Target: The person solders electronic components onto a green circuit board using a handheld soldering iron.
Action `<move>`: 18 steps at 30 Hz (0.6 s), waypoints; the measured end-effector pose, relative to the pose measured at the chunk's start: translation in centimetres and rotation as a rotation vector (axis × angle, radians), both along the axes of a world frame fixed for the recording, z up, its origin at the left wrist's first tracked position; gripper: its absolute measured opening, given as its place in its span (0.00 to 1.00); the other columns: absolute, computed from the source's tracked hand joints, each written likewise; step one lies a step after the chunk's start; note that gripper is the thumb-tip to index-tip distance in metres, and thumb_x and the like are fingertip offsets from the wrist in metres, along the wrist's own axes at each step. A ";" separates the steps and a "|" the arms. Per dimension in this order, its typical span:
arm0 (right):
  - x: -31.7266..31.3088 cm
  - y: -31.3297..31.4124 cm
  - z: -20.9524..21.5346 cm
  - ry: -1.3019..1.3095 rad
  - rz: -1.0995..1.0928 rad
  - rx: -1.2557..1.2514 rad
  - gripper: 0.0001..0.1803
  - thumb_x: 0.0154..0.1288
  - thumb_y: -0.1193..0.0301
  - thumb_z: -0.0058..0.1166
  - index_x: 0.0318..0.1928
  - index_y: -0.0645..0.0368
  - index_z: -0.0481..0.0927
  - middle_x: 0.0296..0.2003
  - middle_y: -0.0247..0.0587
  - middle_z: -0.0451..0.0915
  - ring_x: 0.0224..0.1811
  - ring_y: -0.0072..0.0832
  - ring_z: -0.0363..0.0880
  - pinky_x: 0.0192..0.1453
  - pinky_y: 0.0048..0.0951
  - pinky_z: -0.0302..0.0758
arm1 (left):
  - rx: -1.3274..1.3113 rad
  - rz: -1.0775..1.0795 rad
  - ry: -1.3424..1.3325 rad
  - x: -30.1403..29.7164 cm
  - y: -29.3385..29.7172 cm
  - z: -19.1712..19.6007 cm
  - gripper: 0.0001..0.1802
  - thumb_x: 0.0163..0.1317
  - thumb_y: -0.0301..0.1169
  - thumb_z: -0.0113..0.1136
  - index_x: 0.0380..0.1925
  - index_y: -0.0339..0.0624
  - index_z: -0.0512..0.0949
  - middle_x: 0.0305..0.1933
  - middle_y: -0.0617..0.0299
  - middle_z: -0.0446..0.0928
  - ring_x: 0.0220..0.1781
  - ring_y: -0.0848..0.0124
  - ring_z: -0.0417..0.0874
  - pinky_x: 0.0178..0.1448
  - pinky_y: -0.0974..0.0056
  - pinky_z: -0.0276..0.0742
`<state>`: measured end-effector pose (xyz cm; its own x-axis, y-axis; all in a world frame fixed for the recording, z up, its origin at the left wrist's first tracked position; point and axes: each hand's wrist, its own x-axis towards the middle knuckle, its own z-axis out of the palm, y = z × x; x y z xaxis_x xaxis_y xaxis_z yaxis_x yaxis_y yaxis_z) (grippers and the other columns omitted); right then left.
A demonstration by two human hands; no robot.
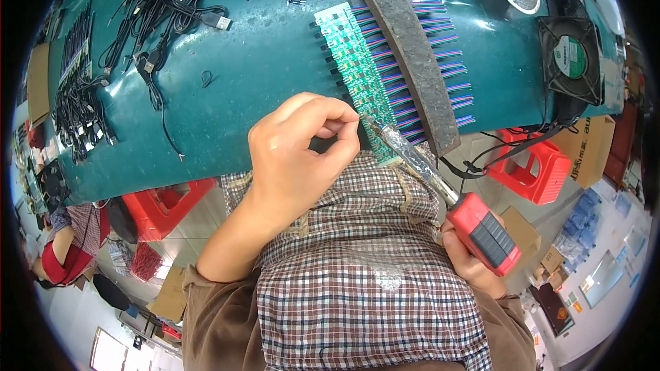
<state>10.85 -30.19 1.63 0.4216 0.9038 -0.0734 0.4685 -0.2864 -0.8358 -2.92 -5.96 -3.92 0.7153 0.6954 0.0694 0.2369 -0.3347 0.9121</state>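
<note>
Soldering iron [440, 189]: long axis diagonal, tip up-left at centre frame, red handle down-right.
Look: tarnished metal shaft, ribbed red grip.
Right hand [471, 261]: grip wrapped tight round the handle.
Left hand [299, 158]: fingertips pinched together at the strip's edge; what they hold, can't tell.
Circuit board strip [357, 69]: green, on teal tabletop [261, 62], multicoloured wires under a dark bar [412, 55].

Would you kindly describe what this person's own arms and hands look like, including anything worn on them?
Both hands are bare: no gloves, rings or watch show on the left hand or the right hand. The left forearm is uncovered up to a brown sleeve near the elbow. A brown cuff edge shows at the right wrist.
</note>
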 end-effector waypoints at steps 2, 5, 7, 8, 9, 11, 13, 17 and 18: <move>0.2 0.6 0.3 -0.035 0.022 0.006 0.11 0.47 0.82 0.66 0.33 0.65 0.80 0.26 0.42 0.78 0.24 0.38 0.80 0.27 0.32 0.76 | 0.001 0.003 0.000 0.0 0.0 -0.1 0.07 0.53 0.14 0.68 0.33 0.33 0.84 0.34 0.58 0.83 0.33 0.74 0.87 0.39 0.72 0.86; 0.2 1.0 0.4 -0.084 0.046 0.018 0.11 0.47 0.82 0.66 0.32 0.64 0.79 0.26 0.42 0.78 0.24 0.38 0.79 0.27 0.32 0.75 | 0.004 0.005 0.001 0.0 0.0 -0.1 0.07 0.53 0.14 0.68 0.32 0.33 0.84 0.33 0.59 0.83 0.33 0.74 0.87 0.38 0.73 0.86; 0.1 0.9 0.3 -0.100 0.048 0.022 0.11 0.46 0.83 0.66 0.32 0.64 0.79 0.26 0.42 0.78 0.24 0.38 0.79 0.26 0.32 0.75 | 0.004 0.005 0.001 0.0 0.0 -0.1 0.07 0.53 0.14 0.68 0.32 0.33 0.84 0.33 0.59 0.83 0.33 0.75 0.87 0.38 0.73 0.85; 0.0 0.7 0.1 -0.101 0.035 0.035 0.11 0.46 0.83 0.66 0.32 0.64 0.79 0.27 0.42 0.78 0.25 0.38 0.80 0.27 0.33 0.76 | 0.004 0.005 0.000 0.0 0.0 -0.1 0.07 0.53 0.14 0.68 0.32 0.33 0.84 0.33 0.59 0.83 0.33 0.75 0.87 0.38 0.73 0.85; -0.1 0.3 -0.1 -0.103 0.022 0.049 0.12 0.46 0.83 0.66 0.33 0.64 0.79 0.27 0.42 0.78 0.25 0.38 0.80 0.28 0.33 0.77 | 0.001 0.007 0.004 0.0 0.0 -0.1 0.07 0.53 0.14 0.68 0.32 0.33 0.84 0.33 0.59 0.83 0.33 0.75 0.87 0.38 0.73 0.85; -0.3 -1.3 -0.2 -0.012 -0.019 -0.035 0.12 0.45 0.82 0.66 0.33 0.64 0.80 0.28 0.42 0.78 0.26 0.38 0.81 0.29 0.33 0.77 | -0.003 0.009 0.008 0.0 0.0 0.0 0.07 0.53 0.14 0.68 0.32 0.33 0.83 0.33 0.59 0.83 0.33 0.75 0.87 0.38 0.73 0.85; -0.5 -2.1 -0.3 0.079 -0.059 -0.121 0.12 0.45 0.82 0.66 0.33 0.64 0.80 0.28 0.43 0.78 0.27 0.39 0.81 0.30 0.34 0.78 | -0.003 0.009 0.002 0.0 0.0 0.0 0.07 0.53 0.14 0.68 0.32 0.33 0.84 0.33 0.59 0.83 0.33 0.75 0.87 0.38 0.73 0.85; -0.4 -2.4 -0.5 0.095 -0.084 -0.133 0.13 0.45 0.81 0.66 0.34 0.64 0.80 0.29 0.43 0.79 0.29 0.40 0.82 0.33 0.34 0.80 | 0.007 0.009 0.003 0.0 0.0 -0.1 0.07 0.53 0.14 0.68 0.32 0.33 0.84 0.33 0.59 0.83 0.34 0.74 0.87 0.38 0.73 0.85; -0.4 -2.4 -0.4 0.104 -0.080 -0.132 0.13 0.46 0.81 0.65 0.35 0.64 0.80 0.30 0.44 0.79 0.30 0.40 0.82 0.33 0.34 0.80 | 0.009 0.014 -0.004 0.0 0.0 -0.2 0.08 0.52 0.16 0.69 0.32 0.35 0.83 0.32 0.59 0.83 0.32 0.74 0.87 0.37 0.71 0.85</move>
<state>10.47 -32.56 1.21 0.4753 0.8475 -0.2364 0.3526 -0.4296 -0.8313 -2.95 -5.99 -4.12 0.7049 0.7050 0.0784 0.2380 -0.3393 0.9101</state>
